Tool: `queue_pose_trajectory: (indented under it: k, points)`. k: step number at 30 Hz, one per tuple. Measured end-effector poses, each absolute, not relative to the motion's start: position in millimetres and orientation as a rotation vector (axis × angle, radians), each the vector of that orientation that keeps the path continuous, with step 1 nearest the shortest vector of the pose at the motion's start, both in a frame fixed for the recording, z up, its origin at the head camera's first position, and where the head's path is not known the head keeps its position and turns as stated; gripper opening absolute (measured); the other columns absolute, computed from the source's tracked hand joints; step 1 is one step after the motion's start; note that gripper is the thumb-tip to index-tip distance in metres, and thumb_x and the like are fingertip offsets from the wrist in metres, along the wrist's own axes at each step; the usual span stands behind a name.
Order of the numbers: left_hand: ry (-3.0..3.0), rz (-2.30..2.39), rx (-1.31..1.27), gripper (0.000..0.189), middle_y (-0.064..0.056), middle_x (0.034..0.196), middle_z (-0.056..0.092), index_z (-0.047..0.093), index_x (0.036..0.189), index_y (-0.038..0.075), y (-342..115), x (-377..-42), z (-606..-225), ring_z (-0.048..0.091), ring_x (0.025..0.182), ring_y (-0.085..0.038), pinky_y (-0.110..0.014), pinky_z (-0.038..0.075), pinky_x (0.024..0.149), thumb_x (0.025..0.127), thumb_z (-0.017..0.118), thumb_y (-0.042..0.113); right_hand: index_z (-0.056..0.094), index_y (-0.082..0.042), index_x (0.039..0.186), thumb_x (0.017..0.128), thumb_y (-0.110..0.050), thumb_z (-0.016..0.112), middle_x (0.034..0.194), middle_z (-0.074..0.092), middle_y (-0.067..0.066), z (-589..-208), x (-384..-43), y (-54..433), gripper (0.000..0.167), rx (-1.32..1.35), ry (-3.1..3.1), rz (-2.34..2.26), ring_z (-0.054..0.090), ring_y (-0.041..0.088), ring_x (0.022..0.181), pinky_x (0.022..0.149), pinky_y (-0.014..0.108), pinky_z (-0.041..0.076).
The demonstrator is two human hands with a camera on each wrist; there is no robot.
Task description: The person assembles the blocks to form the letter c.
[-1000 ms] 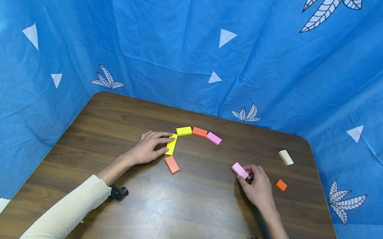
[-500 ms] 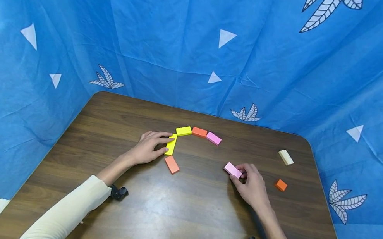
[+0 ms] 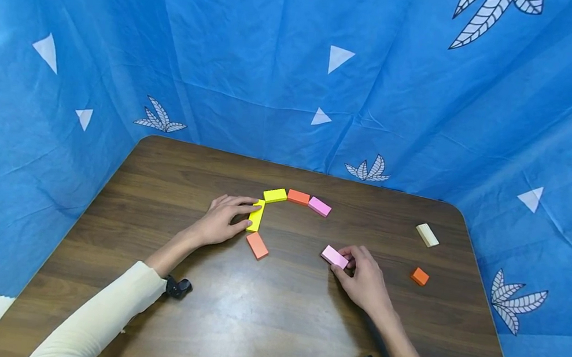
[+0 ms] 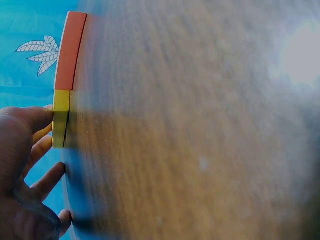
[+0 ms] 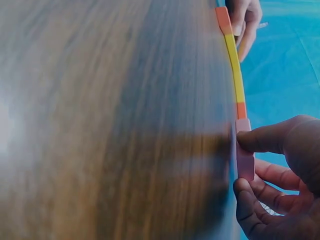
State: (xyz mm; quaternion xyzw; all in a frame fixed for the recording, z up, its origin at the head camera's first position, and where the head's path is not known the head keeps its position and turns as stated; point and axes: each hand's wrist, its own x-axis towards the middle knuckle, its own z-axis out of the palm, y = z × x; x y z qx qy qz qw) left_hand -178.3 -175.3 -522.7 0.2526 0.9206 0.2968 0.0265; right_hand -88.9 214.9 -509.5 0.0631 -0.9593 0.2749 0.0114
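Observation:
My left hand [image 3: 219, 223] reaches over a yellow block [image 3: 256, 217], its fairly straight fingers lying across the block's far part and the thumb at its left side. In the left wrist view, that thumb touches the yellow block [image 4: 61, 120] just below a salmon block [image 4: 71, 52]. A light pink block [image 3: 335, 257] is pinched between the thumb and fingers of my right hand [image 3: 365, 283], over the middle right of the table. In the right wrist view, the thumb presses one face of the pink block [image 5: 244, 160] while the fingers support its other side.
A curved row continues from the left hand's block: a yellow block [image 3: 275, 195], a red-orange block [image 3: 298, 197] and a pink block [image 3: 319, 207]. A cream block [image 3: 427, 235] and an orange block [image 3: 419, 276] lie at the right. Blue cloth [image 3: 276, 73] surrounds the wooden table [image 3: 260, 327].
My right hand has carried the light pink block leftward and slightly nearer over the table. My left hand and the row of blocks have stayed where they were.

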Motion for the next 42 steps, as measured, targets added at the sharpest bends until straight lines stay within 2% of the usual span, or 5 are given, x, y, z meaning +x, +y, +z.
queue_pose_trajectory:
  k: [19,30,42]
  points:
    - [2.847,0.927,0.791,0.048,-0.006,0.164,0.055,0.062,0.153,0.017,-175,-177,-521,0.048,0.152,-0.038,-0.077,0.018,0.126,0.107,0.069,0.026,0.073,-0.014,0.113,0.088,-0.023,0.091,0.102,0.065,0.0,-511,-84,185,0.032,0.319,-3.0,0.897,0.057,0.011,0.088,0.078,0.028,0.047]
    - [2.848,0.923,0.784,0.048,-0.005,0.164,0.055,0.062,0.153,0.016,-173,-178,-523,0.048,0.153,-0.038,-0.076,0.019,0.126,0.107,0.069,0.026,0.071,-0.016,0.111,0.089,-0.023,0.09,0.097,0.061,-0.004,-508,-79,157,0.029,0.421,-3.038,0.933,0.052,0.01,0.083,0.073,0.024,0.042]
    - [2.848,0.919,0.769,0.048,-0.005,0.164,0.055,0.062,0.154,0.017,-173,-177,-522,0.047,0.153,-0.037,-0.076,0.018,0.127,0.107,0.069,0.027,0.071,-0.018,0.11,0.09,-0.024,0.09,0.097,0.06,-0.007,-507,-77,135,0.028,0.514,-3.043,0.937,0.054,0.009,0.083,0.073,0.023,0.044]
